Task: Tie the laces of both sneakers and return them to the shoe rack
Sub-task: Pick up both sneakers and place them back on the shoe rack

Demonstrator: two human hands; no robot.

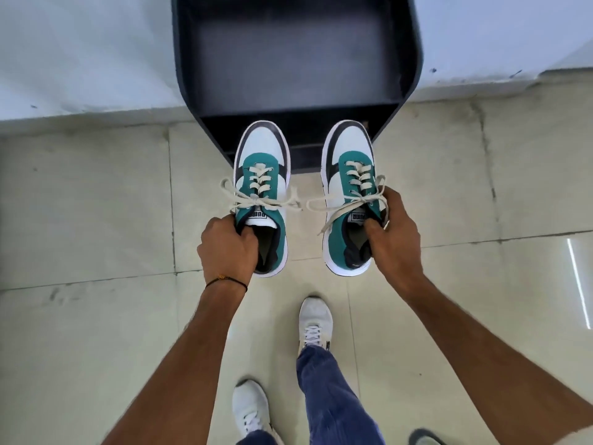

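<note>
I hold two teal, white and black sneakers in the air, toes pointing away from me toward the shoe rack [407, 53]. My left hand [226, 248] grips the left sneaker [263, 149] at its collar, fingers inside the opening. My right hand [393, 232] grips the right sneaker [348, 146] the same way at its outer collar. Each sneaker has cream laces tied in a bow across the tongue, with loops and ends sticking out to the sides. The black rack stands against the wall, its shelves showing nothing on them; both toes overlap its lower front edge in the view.
Pale tiled floor [96, 203] spreads on both sides of the rack. A light wall [80, 49] runs behind it. My own feet in white shoes [314, 322] and blue trousers stand just below the held sneakers.
</note>
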